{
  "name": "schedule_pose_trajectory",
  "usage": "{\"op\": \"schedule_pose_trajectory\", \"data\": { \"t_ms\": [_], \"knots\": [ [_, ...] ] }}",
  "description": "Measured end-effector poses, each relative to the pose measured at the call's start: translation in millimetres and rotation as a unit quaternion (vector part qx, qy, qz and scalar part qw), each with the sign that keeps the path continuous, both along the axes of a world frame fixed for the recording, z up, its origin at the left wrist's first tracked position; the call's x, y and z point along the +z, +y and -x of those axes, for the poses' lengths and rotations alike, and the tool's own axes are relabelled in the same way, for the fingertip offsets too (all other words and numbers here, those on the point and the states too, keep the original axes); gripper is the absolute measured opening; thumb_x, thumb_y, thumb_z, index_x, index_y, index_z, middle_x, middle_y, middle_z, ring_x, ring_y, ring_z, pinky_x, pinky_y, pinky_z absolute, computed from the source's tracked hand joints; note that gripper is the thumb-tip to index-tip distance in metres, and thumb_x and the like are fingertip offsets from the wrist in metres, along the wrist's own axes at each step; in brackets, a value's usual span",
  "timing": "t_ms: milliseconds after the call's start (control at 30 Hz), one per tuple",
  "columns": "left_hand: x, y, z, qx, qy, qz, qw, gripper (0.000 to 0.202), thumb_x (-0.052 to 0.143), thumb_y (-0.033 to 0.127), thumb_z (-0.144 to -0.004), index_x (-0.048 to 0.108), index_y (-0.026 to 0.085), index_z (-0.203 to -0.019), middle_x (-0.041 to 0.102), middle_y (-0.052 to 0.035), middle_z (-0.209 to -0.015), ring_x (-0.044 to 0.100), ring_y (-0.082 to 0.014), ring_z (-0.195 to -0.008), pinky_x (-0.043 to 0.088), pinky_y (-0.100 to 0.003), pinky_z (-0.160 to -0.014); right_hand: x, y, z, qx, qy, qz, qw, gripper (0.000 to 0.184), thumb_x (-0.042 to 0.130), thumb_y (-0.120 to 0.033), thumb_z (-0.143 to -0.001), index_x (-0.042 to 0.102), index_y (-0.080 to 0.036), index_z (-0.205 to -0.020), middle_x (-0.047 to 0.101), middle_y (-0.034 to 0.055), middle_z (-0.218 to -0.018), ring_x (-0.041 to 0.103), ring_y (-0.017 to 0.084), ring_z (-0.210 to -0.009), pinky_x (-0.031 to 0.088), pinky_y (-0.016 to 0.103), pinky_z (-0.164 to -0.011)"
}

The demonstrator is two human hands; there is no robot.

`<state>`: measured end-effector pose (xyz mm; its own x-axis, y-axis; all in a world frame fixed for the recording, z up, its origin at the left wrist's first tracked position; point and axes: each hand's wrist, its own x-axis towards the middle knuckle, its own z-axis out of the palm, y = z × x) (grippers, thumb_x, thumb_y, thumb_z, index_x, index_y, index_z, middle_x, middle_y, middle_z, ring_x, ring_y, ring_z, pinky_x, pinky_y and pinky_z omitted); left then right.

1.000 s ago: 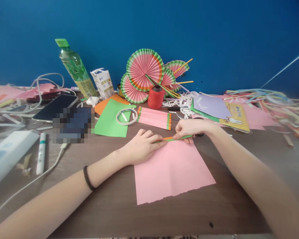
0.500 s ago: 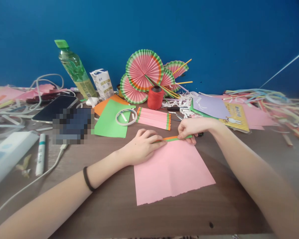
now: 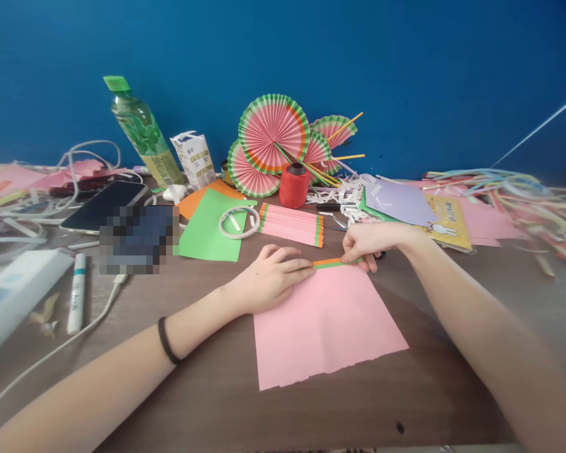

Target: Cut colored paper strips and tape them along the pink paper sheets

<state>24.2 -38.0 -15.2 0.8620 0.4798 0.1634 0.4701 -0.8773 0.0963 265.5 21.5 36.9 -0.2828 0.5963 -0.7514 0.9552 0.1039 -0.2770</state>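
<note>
A pink sheet of paper (image 3: 330, 321) lies on the brown table, its near edge ragged. Along its far edge runs a narrow band of orange and green (image 3: 329, 263). My left hand (image 3: 276, 280) rests flat over the sheet's far left part, fingers stretched out towards the band. At the band's right end, my right hand (image 3: 365, 244) is closed, thumb pressed on the paper edge and the other fingers curled. Just beyond the sheet lies a pleated pink paper piece (image 3: 291, 225) with orange and green ends.
A roll of tape (image 3: 239, 223) sits on green paper (image 3: 207, 233). Behind stand a red thread spool (image 3: 294, 186), round paper fans (image 3: 273, 132), a carton (image 3: 195, 160) and a green-capped bottle (image 3: 144, 135). Left are a phone (image 3: 104, 204) and a marker (image 3: 77, 292); right, a yellow packet (image 3: 448, 223).
My right hand has slid slightly to the right along the band, and more of the orange and green shows between my hands. My left hand has barely moved.
</note>
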Motion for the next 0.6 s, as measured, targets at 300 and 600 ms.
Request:
{"op": "schedule_pose_trajectory", "data": {
  "t_ms": [300, 600],
  "knots": [
    [0.7, -0.9, 0.7, 0.003, -0.002, 0.009, 1.000, 0.042, 0.033, 0.018, -0.088, 0.044, 0.022, -0.128, 0.048, -0.0022, -0.132, 0.035, -0.0238, -0.120, 0.022, -0.040, -0.091, 0.4, 1.5, -8.1, -0.015, -0.014, 0.001, 1.000, 0.026, 0.056, -0.040, -0.068, 0.054, -0.015, -0.064, 0.064, 0.0020, -0.055, 0.061, 0.013, -0.052, 0.036, 0.021, -0.051],
    [-0.1, -0.6, 1.7, 0.001, -0.006, 0.015, 1.000, 0.043, 0.032, 0.017, -0.087, 0.043, 0.023, -0.129, 0.048, -0.0033, -0.132, 0.036, -0.0237, -0.120, 0.022, -0.039, -0.092, -2.5, 10.5, -26.2, -0.025, -0.030, 0.005, 0.999, 0.028, 0.061, -0.042, -0.062, 0.052, -0.015, -0.061, 0.058, -0.0007, -0.049, 0.056, 0.010, -0.046, 0.029, 0.020, -0.043]
  ]
}}
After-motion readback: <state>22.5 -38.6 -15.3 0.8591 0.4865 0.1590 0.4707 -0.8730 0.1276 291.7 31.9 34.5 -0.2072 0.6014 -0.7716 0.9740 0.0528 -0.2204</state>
